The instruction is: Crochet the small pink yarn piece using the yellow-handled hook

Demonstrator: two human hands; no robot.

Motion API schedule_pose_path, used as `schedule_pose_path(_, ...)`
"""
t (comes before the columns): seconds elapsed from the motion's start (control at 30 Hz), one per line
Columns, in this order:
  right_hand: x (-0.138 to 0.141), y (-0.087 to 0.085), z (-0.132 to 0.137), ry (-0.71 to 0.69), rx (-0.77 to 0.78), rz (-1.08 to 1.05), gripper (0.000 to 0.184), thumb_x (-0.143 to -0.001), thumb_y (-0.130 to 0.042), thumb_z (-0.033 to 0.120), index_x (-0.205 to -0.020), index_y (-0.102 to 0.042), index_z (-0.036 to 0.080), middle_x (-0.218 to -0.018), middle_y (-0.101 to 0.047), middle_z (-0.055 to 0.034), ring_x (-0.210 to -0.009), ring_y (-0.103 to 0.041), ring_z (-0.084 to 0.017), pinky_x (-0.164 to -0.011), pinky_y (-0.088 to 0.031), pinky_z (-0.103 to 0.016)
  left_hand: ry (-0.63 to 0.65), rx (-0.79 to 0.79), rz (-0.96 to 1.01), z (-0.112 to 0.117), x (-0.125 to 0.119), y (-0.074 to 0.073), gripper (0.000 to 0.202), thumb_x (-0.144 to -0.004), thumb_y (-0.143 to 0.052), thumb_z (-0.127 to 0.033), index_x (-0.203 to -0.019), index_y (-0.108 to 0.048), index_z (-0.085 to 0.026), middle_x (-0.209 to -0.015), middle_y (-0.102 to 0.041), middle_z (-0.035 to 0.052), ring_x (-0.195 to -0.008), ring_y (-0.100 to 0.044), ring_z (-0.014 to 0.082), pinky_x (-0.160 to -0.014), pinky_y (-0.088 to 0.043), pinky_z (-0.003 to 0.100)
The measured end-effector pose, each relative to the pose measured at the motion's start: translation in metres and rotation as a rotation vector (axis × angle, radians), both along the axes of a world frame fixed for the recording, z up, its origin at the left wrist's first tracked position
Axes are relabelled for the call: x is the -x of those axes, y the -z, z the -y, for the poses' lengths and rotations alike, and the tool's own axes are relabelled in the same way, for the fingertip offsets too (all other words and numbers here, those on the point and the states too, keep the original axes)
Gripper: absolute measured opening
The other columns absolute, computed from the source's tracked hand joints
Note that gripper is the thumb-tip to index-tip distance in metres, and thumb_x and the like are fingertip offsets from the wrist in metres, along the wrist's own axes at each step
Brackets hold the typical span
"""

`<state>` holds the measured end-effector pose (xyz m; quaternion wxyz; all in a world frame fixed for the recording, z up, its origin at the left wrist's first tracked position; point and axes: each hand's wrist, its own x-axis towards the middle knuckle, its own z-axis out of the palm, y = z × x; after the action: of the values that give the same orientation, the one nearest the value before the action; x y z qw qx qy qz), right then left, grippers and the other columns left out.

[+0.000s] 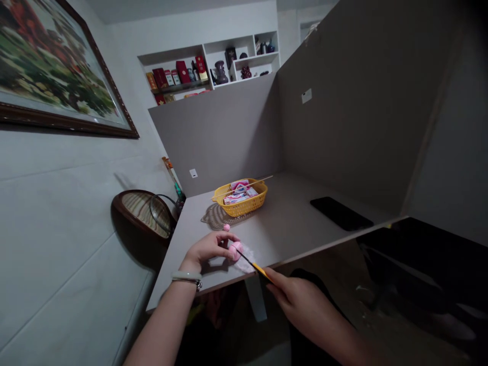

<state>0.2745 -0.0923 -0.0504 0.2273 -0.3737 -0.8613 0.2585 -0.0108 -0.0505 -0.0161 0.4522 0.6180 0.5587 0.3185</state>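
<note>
Right hand (307,305) on yellow-handled tool (260,270), pink ball (236,250) — cupped by left hand (208,249)

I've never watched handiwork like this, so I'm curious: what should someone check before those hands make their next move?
1. Right hand holds the yellow-handled tool firmly: ok.
2. Left hand has its fingers against the pink ball: ok.
3. Tool's thin black tip actually touches the ball: cannot tell.
4. White tissue lies on the table, not over its edge: ok, though close.
5. Small pink bead sits apart from the left hand: ok.
</note>
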Motion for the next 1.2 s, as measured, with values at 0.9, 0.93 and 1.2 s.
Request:
schedule_pose_path(0.9, -0.002, -0.005, -0.003, -0.004, -0.033, 0.02, 0.038, -0.097, -0.043, 0.026, -0.129, -0.062, 0.031, -0.096, -0.077, -0.0022, -0.086, -0.071, -0.019, -0.065, -0.039, -0.023, 0.008, -0.034, -0.033, -0.001, -0.002, -0.002, 0.051, -0.05, -0.086, -0.02, -0.1, -0.073, -0.016, -0.078, -0.061, -0.0011, -0.071, -0.05, 0.0116, -0.063, -0.039, 0.024)
schedule_pose_path(0.93, -0.001, -0.007, -0.002, 0.003, -0.033, 0.027, 0.038, -0.097, -0.043, 0.026, -0.129, -0.062, 0.031, -0.096, -0.077, -0.0022, -0.085, -0.071, -0.019, -0.065, -0.039, -0.023, 0.003, -0.024, -0.027, 0.0, -0.003, -0.003, 0.052, -0.05, -0.086, -0.019, -0.101, -0.073, -0.017, -0.08, -0.062, -0.0004, -0.072, -0.051, 0.0121, -0.064, -0.04, 0.024)
schedule_pose_path(1.2, 0.018, -0.016, -0.011, -0.002, -0.074, 0.039, 0.041, -0.098, -0.042, 0.029, -0.135, -0.058, 0.031, -0.098, -0.077, -0.0052, -0.085, -0.071, -0.019, -0.065, -0.039, -0.023, 0.03, 0.002, 0.009, 0.001, -0.002, -0.002, 0.053, -0.054, -0.085, -0.021, -0.104, -0.07, -0.016, -0.081, -0.063, 0.0011, -0.073, -0.054, 0.0129, -0.066, -0.04, 0.025)
